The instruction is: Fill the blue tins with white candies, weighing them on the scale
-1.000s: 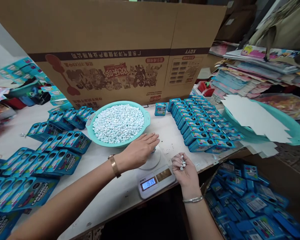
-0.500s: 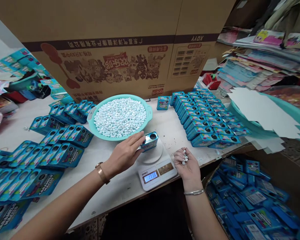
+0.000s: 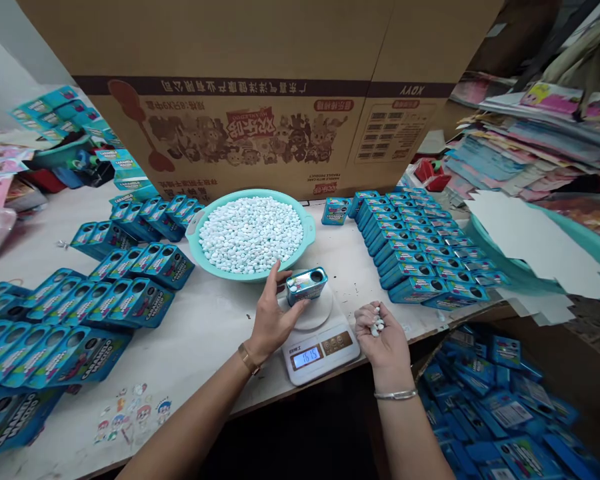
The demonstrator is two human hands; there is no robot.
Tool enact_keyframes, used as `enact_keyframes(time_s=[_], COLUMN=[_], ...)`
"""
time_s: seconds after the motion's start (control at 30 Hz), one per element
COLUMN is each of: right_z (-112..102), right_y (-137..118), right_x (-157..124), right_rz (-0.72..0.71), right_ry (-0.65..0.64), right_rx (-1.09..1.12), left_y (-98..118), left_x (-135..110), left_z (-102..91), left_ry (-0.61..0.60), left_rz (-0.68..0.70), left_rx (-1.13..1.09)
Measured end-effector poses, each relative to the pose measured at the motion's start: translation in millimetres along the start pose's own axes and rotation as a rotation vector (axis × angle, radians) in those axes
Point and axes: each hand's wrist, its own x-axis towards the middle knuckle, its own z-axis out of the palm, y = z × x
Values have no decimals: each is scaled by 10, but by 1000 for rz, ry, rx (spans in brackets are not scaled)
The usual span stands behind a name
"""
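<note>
A small blue candy tin (image 3: 307, 287) with a round hole in its top stands on the round plate of a white kitchen scale (image 3: 325, 360). My left hand (image 3: 276, 313) is at the tin's left end, thumb along the front and fingers behind, closed around it. The scale's lit display seems to read 161.5. Just right of the scale, my right hand (image 3: 383, 333) is palm up with curled fingers, holding several white candies (image 3: 377, 325). Behind the tin, a turquoise bowl (image 3: 195, 233) is heaped with pale candies (image 3: 253, 233).
Rows of blue tins (image 3: 415, 253) stand at the right, more tins (image 3: 100, 300) at the left. One single tin (image 3: 336, 211) is near the large cardboard carton (image 3: 280, 40) at the back. Below the table's right edge, an open box holds many blue tins (image 3: 505, 393).
My left hand has shifted from lying flat against the tin's end to wrapping around it. The display number has dropped. The view has swung slightly left.
</note>
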Motion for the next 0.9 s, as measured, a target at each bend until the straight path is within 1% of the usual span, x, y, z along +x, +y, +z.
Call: enact_keyframes(time_s=[0.07, 0.17, 0.27, 0.33, 0.43, 0.5, 0.6, 0.7, 0.8, 0.9], right_z=[12, 43, 125, 208, 332, 395, 459, 512, 562, 586], right_y=[7, 17, 44, 89, 216, 334, 522, 677, 776, 835], right_x=[21, 93, 160, 174, 153, 134, 118, 114, 128, 185], right_rz=[-38, -147, -230, -225, -168, -139, -121, -77, -15, 2], right_ry=[23, 65, 53, 54, 89, 102, 127, 103, 66, 21], right_rx=[-23, -101, -175, -168, -114, -95, -73, -37, -4, 18], left_y=[-16, -46, -34, 23, 198, 365, 641, 878, 1037, 1129], left_x=[7, 26, 43, 54, 91, 145, 275, 422, 525, 562], left_z=[34, 111, 166, 154, 40, -76, -240, -329, -347, -338], left_ry=[14, 26, -22, -68, -166, -270, -448, -599, -690, -747], left_rz=[-23, -58, -82, -55, 56, 141, 243, 328, 422, 511], left_rx=[-28, -76, -55, -11, 76, 189, 451, 735, 954, 1073])
